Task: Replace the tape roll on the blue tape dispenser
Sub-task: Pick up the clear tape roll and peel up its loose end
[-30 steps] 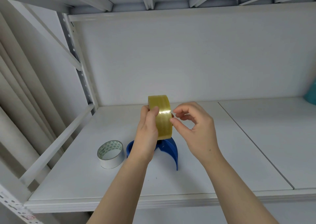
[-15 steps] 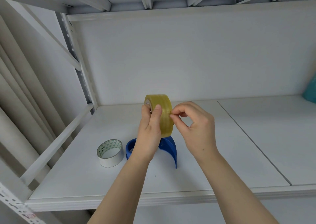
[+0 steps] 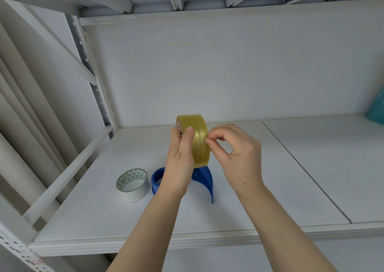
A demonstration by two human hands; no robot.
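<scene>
My left hand [image 3: 180, 159] holds a yellowish clear tape roll [image 3: 198, 138] upright above the shelf, thumb on its outer face. At the roll's right edge, the thumb and forefinger of my right hand [image 3: 236, 155] pinch the tape surface. Below the hands, the blue tape dispenser [image 3: 204, 177] lies on the white shelf [image 3: 104, 209], partly hidden by my left wrist. A nearly used-up roll with a white core and green triangle print [image 3: 132, 185] stands just left of the dispenser.
A white back wall closes the shelf, and the shelf above hangs overhead. A slanted white brace [image 3: 68, 174] and a perforated upright [image 3: 91, 72] run along the left. A teal object [image 3: 377, 109] sits at the far right edge. A seam [image 3: 305, 172] divides the shelf boards.
Both hands and the yellow roll have risen slightly. My right fingers have closed in from beside the roll onto its right edge.
</scene>
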